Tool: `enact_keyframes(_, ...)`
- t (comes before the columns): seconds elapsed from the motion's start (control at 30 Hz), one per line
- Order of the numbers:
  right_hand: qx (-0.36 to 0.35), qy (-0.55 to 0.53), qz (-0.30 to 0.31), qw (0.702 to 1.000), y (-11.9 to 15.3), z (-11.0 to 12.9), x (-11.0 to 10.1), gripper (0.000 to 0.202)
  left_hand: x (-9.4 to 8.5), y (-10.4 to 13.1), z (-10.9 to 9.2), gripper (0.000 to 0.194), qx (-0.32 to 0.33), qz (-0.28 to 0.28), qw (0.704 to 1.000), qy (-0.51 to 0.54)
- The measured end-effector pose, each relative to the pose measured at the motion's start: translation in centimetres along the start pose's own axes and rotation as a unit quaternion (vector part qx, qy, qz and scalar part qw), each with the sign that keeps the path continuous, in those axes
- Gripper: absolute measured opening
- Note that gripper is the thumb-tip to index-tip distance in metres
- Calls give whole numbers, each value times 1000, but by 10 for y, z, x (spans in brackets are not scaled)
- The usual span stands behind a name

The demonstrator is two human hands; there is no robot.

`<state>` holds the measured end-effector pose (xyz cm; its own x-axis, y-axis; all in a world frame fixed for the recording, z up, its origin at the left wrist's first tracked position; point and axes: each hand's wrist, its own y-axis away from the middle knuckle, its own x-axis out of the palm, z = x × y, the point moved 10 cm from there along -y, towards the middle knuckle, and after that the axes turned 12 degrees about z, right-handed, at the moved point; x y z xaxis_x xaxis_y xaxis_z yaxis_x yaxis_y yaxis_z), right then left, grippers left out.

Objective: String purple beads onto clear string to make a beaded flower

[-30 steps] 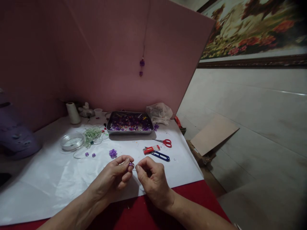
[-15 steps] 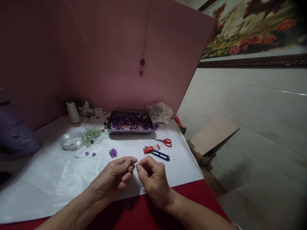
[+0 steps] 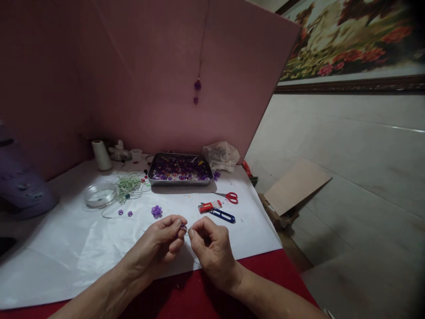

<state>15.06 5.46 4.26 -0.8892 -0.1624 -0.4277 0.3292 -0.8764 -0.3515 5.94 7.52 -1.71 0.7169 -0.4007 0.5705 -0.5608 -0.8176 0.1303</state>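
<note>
Between the thumb and fingers of my left hand (image 3: 168, 237) is a small purple bead (image 3: 183, 227), partly covered by the fingertips. My right hand (image 3: 212, 246) is pinched closed just to its right, on a thin thread that barely shows between the hands. Beyond the left hand, a purple beaded flower (image 3: 156, 211) lies on the white sheet (image 3: 109, 248). Two loose purple beads (image 3: 129, 213) rest farther left. A red lighter (image 3: 210, 206) and blue-handled thread snips (image 3: 223, 215) lie just past my right hand.
A metal tray (image 3: 181, 182) of purple and clear beads stands at the back. Red scissors (image 3: 231, 197) lie right of it. Left are tangled green cord (image 3: 129, 186), a clear round dish (image 3: 100, 195) and a thread spool (image 3: 102, 156). A beaded strand (image 3: 197, 85) hangs on the pink board.
My left hand has turned slightly and shifted a little left, so more of the purple bead shows at its fingertips. My right hand stays nearly still.
</note>
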Motion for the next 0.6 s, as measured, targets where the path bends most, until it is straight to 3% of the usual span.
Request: enact_keyframes(0.6, -2, 30, -1, 1000, -1, -2, 0, 16, 1, 0, -1, 15, 3, 6, 1000, -8)
